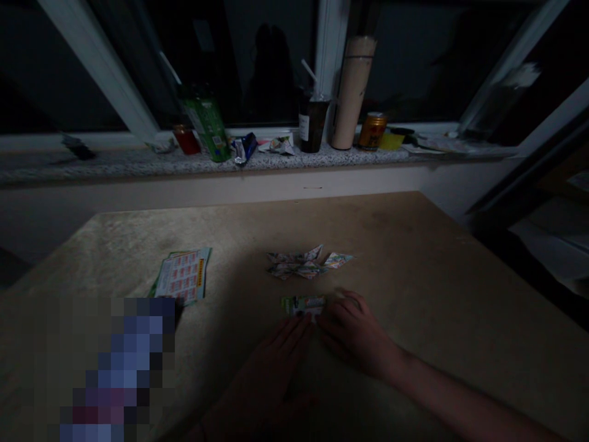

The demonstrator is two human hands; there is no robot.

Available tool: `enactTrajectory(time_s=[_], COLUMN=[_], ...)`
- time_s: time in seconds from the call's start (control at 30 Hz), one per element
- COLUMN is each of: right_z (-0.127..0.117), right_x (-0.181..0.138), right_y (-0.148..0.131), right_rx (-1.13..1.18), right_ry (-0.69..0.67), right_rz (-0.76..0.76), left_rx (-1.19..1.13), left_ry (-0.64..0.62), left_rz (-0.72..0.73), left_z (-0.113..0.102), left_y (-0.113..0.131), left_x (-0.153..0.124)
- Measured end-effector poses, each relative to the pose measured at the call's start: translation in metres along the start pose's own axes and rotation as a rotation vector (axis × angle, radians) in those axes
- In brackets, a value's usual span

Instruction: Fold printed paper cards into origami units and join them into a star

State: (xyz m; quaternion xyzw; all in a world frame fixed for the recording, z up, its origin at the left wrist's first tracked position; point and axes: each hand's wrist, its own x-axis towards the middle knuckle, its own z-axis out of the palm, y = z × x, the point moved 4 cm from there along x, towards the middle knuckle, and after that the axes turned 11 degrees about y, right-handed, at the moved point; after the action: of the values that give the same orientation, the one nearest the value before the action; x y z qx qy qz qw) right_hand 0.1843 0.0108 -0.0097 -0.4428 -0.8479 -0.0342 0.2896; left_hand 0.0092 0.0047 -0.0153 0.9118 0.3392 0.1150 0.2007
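A green and white strip of printed paper, seemingly folded, lies on the table in front of me. Resting on its near edge, my left hand has its fingers stretched out flat. At the strip's right end, the curled fingers of my right hand grip the paper; the fingertips are partly hidden. Just beyond lie pointed folded paper pieces, grouped together, with one smaller pointed piece at their right. Off to the left sits a small stack of printed sheets.
A pixelated blue object covers the table's lower left. Along the granite windowsill stand a green bottle, a dark cup with a straw, a tall beige flask and a gold can. The light is dim.
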Motion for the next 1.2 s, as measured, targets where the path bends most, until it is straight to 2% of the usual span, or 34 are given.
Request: enactTrajectory(time_s=[0.3,0.47,0.73,1.0,1.2], right_z=[-0.002,0.002,0.003,0.004,0.004], right_x=[0.001,0.002,-0.002,-0.003,0.001], right_y=[0.004,0.001,0.009,0.012,0.007], right_rx=[-0.075,-0.136,-0.174,-0.217,-0.261], right_ry=[0.054,0.012,0.067,0.059,0.083], right_rz=[-0.009,0.002,0.026,0.049,0.043], left_rx=[0.012,0.005,-0.008,0.022,0.034], left_ry=[-0.005,-0.005,-0.021,-0.033,-0.023], left_rz=[0.029,0.032,0.034,0.008,0.014], left_z=[-0.002,-0.002,-0.002,-0.003,-0.001], left_y=[0.002,0.003,0.003,0.004,0.002], left_x=[0.002,0.0,0.003,0.002,0.001])
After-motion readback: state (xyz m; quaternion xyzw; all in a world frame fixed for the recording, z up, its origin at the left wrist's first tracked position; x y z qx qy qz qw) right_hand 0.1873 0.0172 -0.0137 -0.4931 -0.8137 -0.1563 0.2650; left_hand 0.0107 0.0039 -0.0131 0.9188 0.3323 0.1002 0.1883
